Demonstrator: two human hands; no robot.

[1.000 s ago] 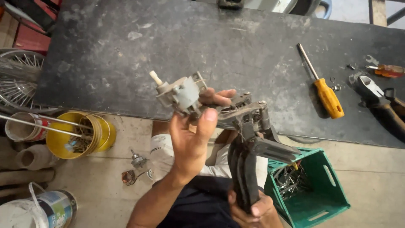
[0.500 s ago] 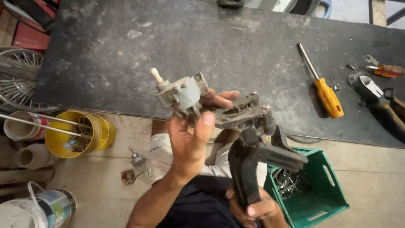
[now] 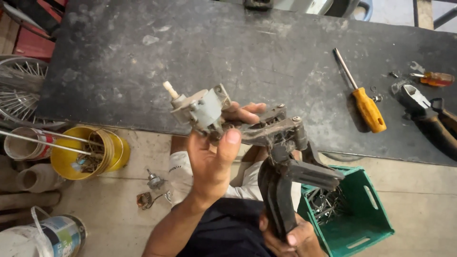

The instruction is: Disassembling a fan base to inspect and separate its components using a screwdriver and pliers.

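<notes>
My left hand (image 3: 212, 162) holds up a small grey metal part (image 3: 200, 109) with a cream knob at its top left, thumb on its front and fingers behind it. My right hand (image 3: 285, 238), at the bottom edge, grips the black handles of a large pair of locking pliers (image 3: 281, 157). The pliers' jaws reach left and meet the grey part beside my left fingers. Both are held in front of the near edge of a dark, scuffed workbench (image 3: 190, 52).
On the bench lie a yellow-handled screwdriver (image 3: 364, 102), a small red-handled screwdriver (image 3: 435, 77) and dark pliers (image 3: 428, 116) at the right. Below stand a green crate (image 3: 354, 219) of metal bits, a yellow bucket (image 3: 88, 152), a paint tin (image 3: 50, 235), and a spoked wheel (image 3: 19, 90).
Both hands drifted slightly, with the grey part tilting a little. The pliers' handles have spread apart.
</notes>
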